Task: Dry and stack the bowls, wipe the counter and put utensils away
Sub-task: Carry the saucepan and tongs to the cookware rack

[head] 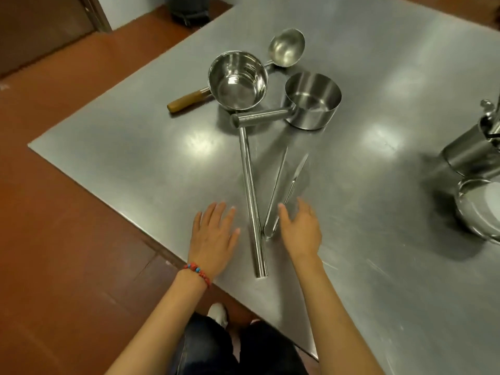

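Note:
On the steel counter (135, 158) lie several utensils. A shiny scoop pot (238, 79) has a long steel tube handle (251, 201) running toward me. A second steel pot (313, 100) has a short thick handle (259, 117). A round ladle (286, 47) with a wooden grip (186, 100) lies behind them. Steel tongs (281, 193) lie right of the long handle. My left hand (213, 236) hovers spread just left of that handle. My right hand (300, 228) is spread beside the tongs' joined end. Both hold nothing.
At the right edge stand a steel canister (470, 152) holding utensils and a steel bowl (479, 209) with something white inside. Red-brown floor (67, 239) borders the counter's left and near edges. A dark bin (189, 9) stands at the far corner.

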Available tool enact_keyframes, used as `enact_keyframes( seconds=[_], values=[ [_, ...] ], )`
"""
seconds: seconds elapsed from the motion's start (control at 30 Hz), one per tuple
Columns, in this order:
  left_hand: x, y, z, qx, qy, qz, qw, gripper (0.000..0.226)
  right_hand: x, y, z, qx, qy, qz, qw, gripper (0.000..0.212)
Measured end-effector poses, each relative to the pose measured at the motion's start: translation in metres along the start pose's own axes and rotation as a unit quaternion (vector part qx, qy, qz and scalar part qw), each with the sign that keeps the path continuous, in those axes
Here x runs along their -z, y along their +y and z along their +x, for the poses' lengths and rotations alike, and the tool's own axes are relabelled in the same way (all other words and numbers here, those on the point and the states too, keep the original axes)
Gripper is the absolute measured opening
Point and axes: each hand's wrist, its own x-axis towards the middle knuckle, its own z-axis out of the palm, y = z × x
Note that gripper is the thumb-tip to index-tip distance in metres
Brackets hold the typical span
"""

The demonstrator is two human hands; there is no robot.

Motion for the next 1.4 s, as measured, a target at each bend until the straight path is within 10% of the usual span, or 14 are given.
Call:
enact_keyframes(
  seconds=[0.37, 0.57, 0.8, 1.07, 1.4],
  values=[
    [-0.005, -0.001, 0.02, 0.032, -0.019, -0.026, 0.999, 0.066, -0.029, -0.021, 0.045, -0.122, -0.009, 0.008, 0.992, 0.055],
    [-0.003, 0.009, 0.036, 0.032, -0.008, -0.037, 0.999, 0.068, -0.002, 0.012, 0.04, -0.123, -0.015, 0.232, 0.965, 0.021],
    [0.018, 0.037, 0.076, -0.005, 0.085, -0.072, 0.994, 0.053, 0.024, 0.033, 0.033, -0.208, -0.075, 0.428, 0.876, 0.022],
    [0.061, 0.037, 0.174, -0.075, 0.171, -0.06, 0.981, 0.042, 0.021, 0.017, 0.035, -0.214, -0.062, 0.439, 0.871, 0.021],
    [0.082, 0.006, 0.28, 0.046, -0.143, -0.21, 0.966, 0.032, 0.002, -0.023, 0.039, -0.257, 0.033, 0.469, 0.844, 0.015]
  ],
)
